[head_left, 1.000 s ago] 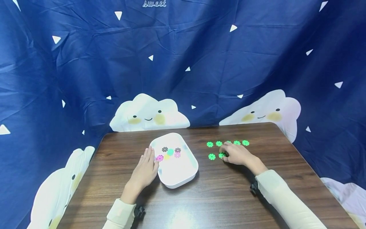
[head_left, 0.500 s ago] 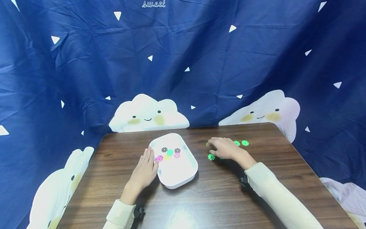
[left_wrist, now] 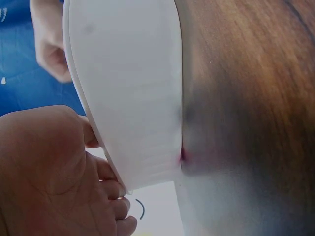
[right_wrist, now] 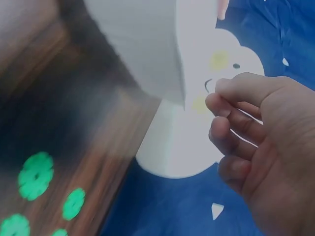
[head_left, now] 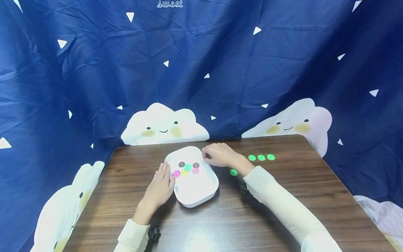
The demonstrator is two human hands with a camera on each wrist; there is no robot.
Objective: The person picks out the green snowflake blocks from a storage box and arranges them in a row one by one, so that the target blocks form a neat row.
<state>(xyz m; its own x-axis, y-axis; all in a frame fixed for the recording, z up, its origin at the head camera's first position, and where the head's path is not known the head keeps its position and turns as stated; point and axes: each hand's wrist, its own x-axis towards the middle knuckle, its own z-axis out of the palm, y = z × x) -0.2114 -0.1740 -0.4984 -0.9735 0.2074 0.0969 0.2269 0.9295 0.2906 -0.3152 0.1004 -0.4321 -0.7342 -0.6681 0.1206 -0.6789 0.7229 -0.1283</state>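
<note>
Hidden under the curled fingers of the right hand [head_left: 217, 154]: whatever it may carry; impossible to tell whether closed on a green disc or on nothing. Blurred in the right wrist view. Now hovering at the far right rim of the white tray [head_left: 201, 196], having left the green discs [head_left: 261, 157] since a second ago; fewer discs showing on the worktop [head_left: 258, 217]. Left hand [head_left: 158, 187] flat, fingers straight against the tray's left edge, unchanged. Coloured discs [head_left: 187, 167] inside the tray.

Bare table [head_left: 132, 175] left of tray [head_left: 201, 196], seemingly
</note>
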